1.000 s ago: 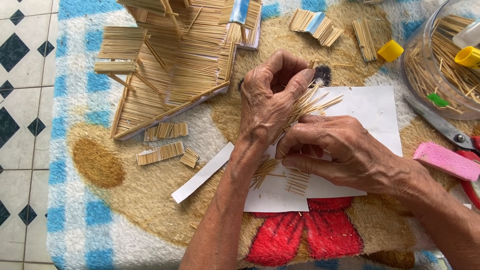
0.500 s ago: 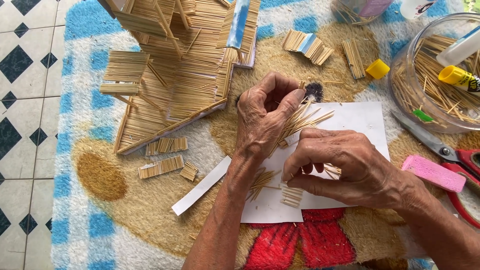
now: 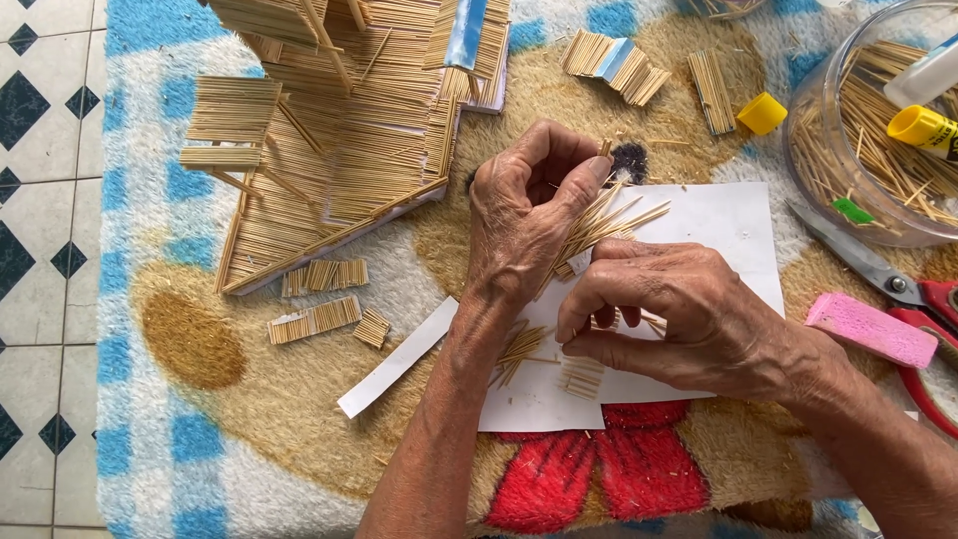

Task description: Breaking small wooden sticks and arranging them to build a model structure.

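Your left hand pinches a fanned bundle of thin sticks between thumb and fingertips, just above the white paper sheet in the middle of the rug, while your right hand curls its fingers against the bundle's near end, touching the sticks there. The risk I see is the fan slipping: the sticks splay unevenly toward the right, so a loose pinch could let some slide out onto the paper among the loose sticks already lying there. A sideways squeeze might also snap them, as they look very slender. The sticks are pale straw-coloured, straight and uniform, matching the stick-built model to the far left.
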